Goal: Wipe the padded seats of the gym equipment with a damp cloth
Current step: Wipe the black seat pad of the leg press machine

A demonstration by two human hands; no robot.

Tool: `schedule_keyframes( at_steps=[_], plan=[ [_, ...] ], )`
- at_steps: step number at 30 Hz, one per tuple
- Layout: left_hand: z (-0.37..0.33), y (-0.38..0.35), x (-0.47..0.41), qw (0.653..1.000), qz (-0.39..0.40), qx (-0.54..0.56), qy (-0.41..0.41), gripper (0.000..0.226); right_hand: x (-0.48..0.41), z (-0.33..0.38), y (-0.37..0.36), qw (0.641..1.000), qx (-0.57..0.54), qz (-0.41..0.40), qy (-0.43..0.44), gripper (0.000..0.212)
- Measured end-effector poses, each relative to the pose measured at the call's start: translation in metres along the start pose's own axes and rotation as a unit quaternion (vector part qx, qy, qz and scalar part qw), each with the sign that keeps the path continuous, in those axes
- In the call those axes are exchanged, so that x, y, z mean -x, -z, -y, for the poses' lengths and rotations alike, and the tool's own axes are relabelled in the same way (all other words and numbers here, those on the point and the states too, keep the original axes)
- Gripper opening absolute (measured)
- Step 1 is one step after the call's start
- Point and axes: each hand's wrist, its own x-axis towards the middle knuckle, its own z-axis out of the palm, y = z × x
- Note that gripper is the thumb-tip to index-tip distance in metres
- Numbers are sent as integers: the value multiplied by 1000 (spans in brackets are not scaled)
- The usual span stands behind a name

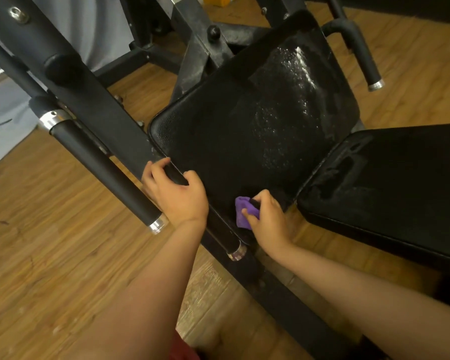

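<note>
My right hand [268, 219] pinches the wadded purple cloth [244, 213] under its fingertips, on the seat pad [244, 131] corner. My left hand [176, 196] grips the pad's edge. Cloth looks limp and light; wet vinyl is probably slick, so keep it bunched.

Of this person only the arms and a scrap of clothing show: the left forearm [151, 281] and the right forearm [348, 279] are both bare, smooth and uncovered from the wrist up as far as can be seen. The left hand [176, 196] and the right hand [268, 219] are bare as well, broad-backed with short fingers. Low down between the arms sits a small patch of red fabric [182, 349], too little to tell which garment.
</note>
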Motion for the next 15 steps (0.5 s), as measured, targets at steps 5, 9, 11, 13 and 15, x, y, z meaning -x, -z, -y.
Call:
schedule_keyframes(
  at_steps=[5,9,11,13,15],
  plan=[
    [3,-2,0,1000,3,17,-4,33,3,6,-3,989,-129,-19,-67,23],
    [4,-2,0,1000,-1,29,-11,31,-1,20,-2,984,-160,-33,-74,23],
    [4,-3,-1,999,-6,31,-13,30,-7,35,-2,983,-178,-23,-50,21],
    [3,-3,-1,999,-11,34,-9,29,-15,53,-4,979,-202,-16,-32,21],
    [2,-3,0,999,-12,33,-9,30,-24,68,-8,977,-214,-20,-18,23]
  ],
)
